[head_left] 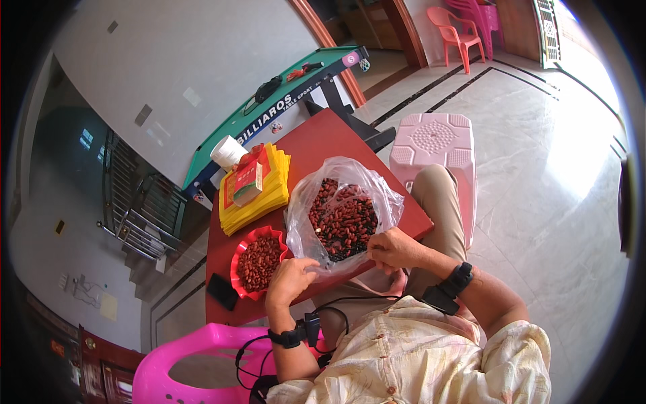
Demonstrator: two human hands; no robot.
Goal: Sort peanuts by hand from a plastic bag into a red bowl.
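Note:
A clear plastic bag (298, 222) stands wide open on the red table (323, 136), holding dark red oblong beans or nuts (340, 217) mixed with small black ones. My left hand (292, 280) is at the bag's near left rim, thumb and forefinger beside the plastic; whether they pinch it is unclear. At the near right rim, my right hand (396, 251) has curled fingers closed on the plastic edge. Left of the bag, close to my left hand, a red wavy-rimmed bowl (235, 267) holds reddish-brown beans or nuts (259, 262).
A black phone (222, 292) lies at the table's left edge. Yellow packets (272, 189) with a small box (248, 183) on top and a white paper roll (228, 151) sit farther back. A pink stool (434, 141), pink chair (176, 353) and billiard table (227, 123) stand around.

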